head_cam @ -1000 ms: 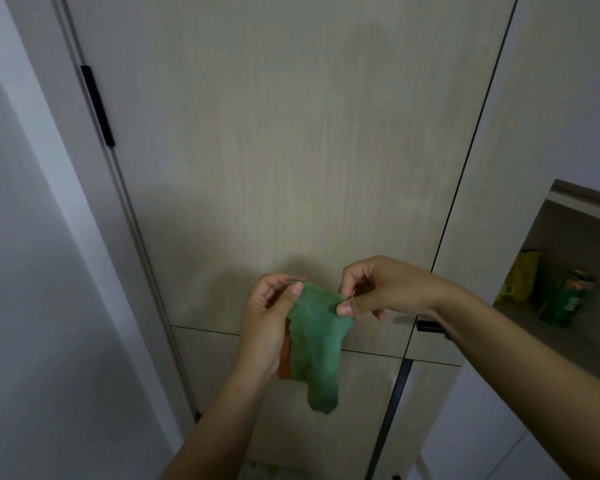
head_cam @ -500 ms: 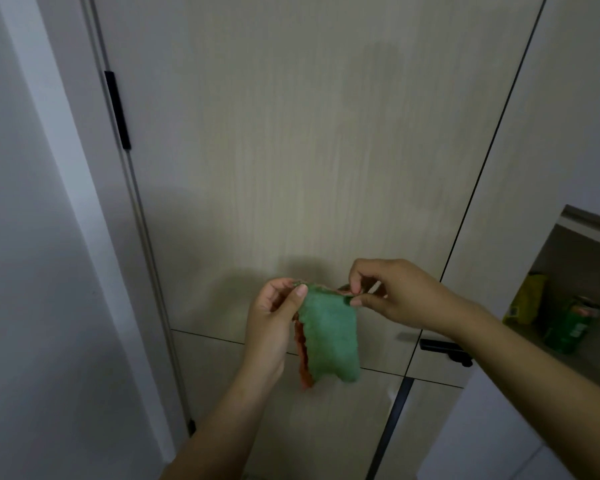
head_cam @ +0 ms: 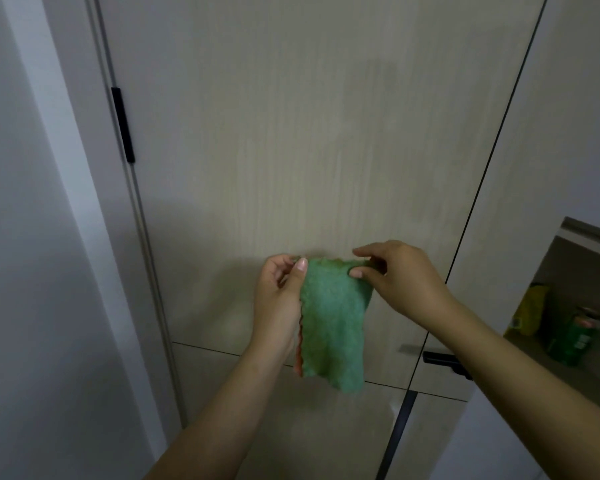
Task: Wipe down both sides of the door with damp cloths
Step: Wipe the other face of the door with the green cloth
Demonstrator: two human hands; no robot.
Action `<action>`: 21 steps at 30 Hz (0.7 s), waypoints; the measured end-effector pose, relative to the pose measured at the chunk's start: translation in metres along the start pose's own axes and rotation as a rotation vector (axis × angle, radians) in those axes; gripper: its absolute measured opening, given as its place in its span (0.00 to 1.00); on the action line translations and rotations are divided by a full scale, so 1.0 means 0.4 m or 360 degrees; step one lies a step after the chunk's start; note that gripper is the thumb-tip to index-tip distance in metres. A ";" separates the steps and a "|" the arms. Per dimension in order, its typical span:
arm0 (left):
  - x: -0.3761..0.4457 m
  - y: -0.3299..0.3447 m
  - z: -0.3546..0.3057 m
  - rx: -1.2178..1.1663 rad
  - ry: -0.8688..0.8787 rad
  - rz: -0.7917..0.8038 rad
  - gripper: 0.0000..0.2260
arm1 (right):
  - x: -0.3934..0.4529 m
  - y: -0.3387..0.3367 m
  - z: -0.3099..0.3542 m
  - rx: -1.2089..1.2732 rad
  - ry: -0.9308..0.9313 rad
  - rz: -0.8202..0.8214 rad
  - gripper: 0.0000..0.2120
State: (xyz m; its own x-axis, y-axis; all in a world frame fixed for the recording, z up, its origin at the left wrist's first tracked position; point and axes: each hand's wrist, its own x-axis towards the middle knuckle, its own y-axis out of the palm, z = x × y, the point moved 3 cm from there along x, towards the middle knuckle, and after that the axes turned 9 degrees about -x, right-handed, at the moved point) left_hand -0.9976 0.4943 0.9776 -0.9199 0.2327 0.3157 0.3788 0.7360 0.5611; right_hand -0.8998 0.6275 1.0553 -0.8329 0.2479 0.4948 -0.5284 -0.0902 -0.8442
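Two things sit in an open shelf niche at the right edge, a green can [head_cam: 576, 337] and a yellow packet [head_cam: 530, 310]; a black lever handle [head_cam: 445, 362] juts by my right forearm and a black hinge [head_cam: 122, 124] marks the left edge of the pale wood-grain door [head_cam: 291, 133]. My left hand [head_cam: 280, 299] and right hand [head_cam: 397, 275] each pinch a top corner of a fuzzy green cloth [head_cam: 333, 323], in front of the door, level with the handle. It hangs long axis vertical, an orange cloth [head_cam: 299, 355] peeking behind its left side.
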 end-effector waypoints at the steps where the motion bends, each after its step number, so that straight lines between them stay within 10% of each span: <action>1: 0.010 0.011 -0.009 -0.0005 0.0005 0.0042 0.06 | 0.010 -0.002 -0.002 -0.0030 0.0001 0.0084 0.13; 9: 0.124 0.121 -0.098 0.0325 0.0077 0.0428 0.10 | 0.093 -0.108 -0.065 -0.0026 0.0315 0.0121 0.08; 21: 0.364 0.526 -0.201 0.0476 0.0610 0.0499 0.07 | 0.302 -0.343 -0.209 0.0958 0.0577 -0.0922 0.05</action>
State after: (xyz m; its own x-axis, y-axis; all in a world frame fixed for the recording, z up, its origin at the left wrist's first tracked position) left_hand -1.0439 0.6318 1.2031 -0.6445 0.2628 0.7180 0.5309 0.8296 0.1729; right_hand -0.9143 0.7503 1.2138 -0.3613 0.6904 0.6268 -0.9295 -0.3202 -0.1831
